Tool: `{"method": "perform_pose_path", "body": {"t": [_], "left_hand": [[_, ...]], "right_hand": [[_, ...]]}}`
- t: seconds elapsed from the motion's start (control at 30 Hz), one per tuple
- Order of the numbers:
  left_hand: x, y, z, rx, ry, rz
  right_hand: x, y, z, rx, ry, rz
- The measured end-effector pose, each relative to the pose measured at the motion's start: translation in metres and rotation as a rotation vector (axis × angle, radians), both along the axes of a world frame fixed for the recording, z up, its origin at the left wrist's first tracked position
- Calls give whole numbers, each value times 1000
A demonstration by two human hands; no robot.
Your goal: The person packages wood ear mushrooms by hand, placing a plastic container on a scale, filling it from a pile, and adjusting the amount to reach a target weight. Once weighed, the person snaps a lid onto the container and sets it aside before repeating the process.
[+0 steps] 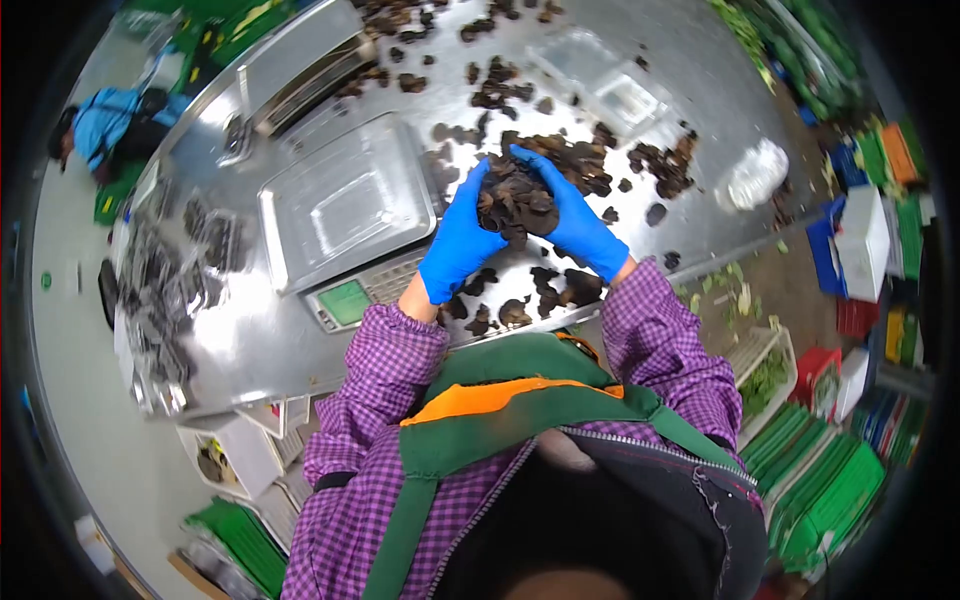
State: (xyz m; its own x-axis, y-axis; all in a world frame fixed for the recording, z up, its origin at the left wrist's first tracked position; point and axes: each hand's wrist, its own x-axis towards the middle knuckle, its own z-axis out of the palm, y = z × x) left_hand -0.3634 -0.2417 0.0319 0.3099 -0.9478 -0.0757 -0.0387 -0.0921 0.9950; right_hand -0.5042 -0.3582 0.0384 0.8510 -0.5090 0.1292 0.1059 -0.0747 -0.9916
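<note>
My left hand [463, 240] and my right hand [578, 222], both in blue gloves, cup a clump of dark brown wood ear mushrooms [517, 200] from its two sides. More loose wood ear mushrooms [575, 160] lie behind the clump, and others [515, 314] are scattered on the steel table [225, 365] close to my body. Left of my hands, a scale [345, 303] with a green display carries a clear plastic tray [345, 205]. The palms and the underside of the clump are hidden.
Clear plastic boxes [600, 80] and a crumpled white bag [755, 175] sit on the table's far right side. Packaging [165, 285] is piled at the left, below a metal device [305, 70]. A person in blue [108, 125] is beyond the table. Green crates [820, 480] stand at the lower right.
</note>
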Motion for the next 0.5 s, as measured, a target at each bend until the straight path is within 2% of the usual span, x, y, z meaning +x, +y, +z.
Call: {"method": "perform_pose_path", "body": {"t": [0.13, 0.3, 0.4, 0.43, 0.47, 0.5], "left_hand": [[47, 38, 36, -39, -225, 123], [114, 91, 54, -11, -171, 251], [168, 114, 14, -21, -278, 251], [171, 118, 18, -10, -170, 258], [179, 124, 9, -14, -169, 271], [187, 125, 5, 31, -395, 228]], "right_hand": [[60, 22, 20, -109, -102, 56], [145, 58, 18, -147, -141, 161], [191, 71, 1, -196, -123, 189], [203, 73, -4, -324, 82, 171], [213, 75, -8, -453, 287, 150], [221, 78, -4, -560, 403, 174]]}}
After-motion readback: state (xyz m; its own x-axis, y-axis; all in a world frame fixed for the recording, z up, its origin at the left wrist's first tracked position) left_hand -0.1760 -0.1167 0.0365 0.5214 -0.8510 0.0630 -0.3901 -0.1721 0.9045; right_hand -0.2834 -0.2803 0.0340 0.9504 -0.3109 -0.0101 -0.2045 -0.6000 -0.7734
